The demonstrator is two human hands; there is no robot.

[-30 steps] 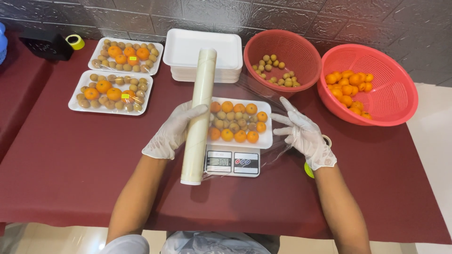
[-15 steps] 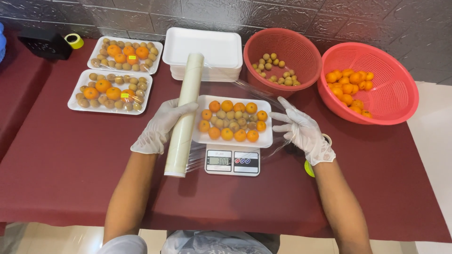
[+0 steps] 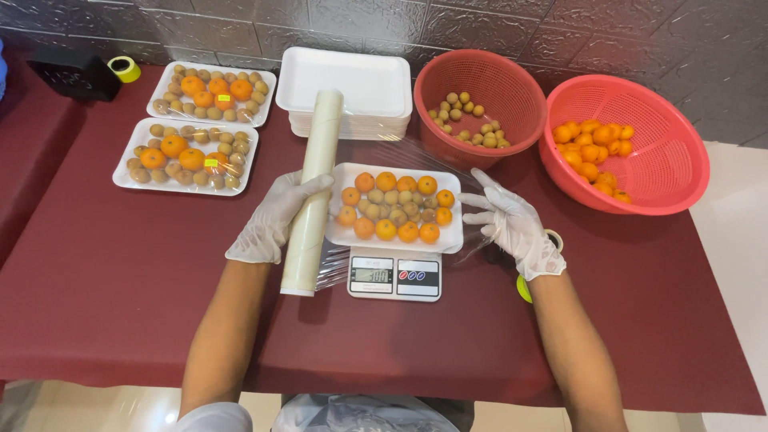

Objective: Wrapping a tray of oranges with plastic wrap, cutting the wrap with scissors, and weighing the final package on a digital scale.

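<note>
Centrally, the left hand [image 3: 276, 218], gloved in thin white, wraps its fingers around a long cream roll of cling film [image 3: 313, 190], gripping it near the middle; the forearm rises from six o'clock and the roll points toward twelve o'clock, tilted slightly. A clear sheet of film [image 3: 400, 156] stretches from the roll toward three o'clock, over a white foam tray of fruit [image 3: 398, 207]. The right hand [image 3: 514, 227], also gloved, is spread open with fingers splayed toward nine o'clock, resting at the film's far edge just beside the tray; whether it pinches the film cannot be told. That tray sits on a small digital scale [image 3: 394, 276], and holds eight small oranges around a cluster of pale brown round fruits.

At ten o'clock from the hands lie two wrapped trays [image 3: 186, 154] of the same mix, one behind the other. At twelve o'clock stands one stack of empty white trays [image 3: 347, 90]. Two red plastic baskets sit at one to two o'clock: the nearer basket [image 3: 478, 100] holds brown fruits, the farther basket [image 3: 624, 142] oranges. A yellow tape roll [image 3: 124, 68] lies at eleven o'clock, far off, beside a black box [image 3: 74, 74]. All rests on a dark red table [image 3: 120, 304].
</note>
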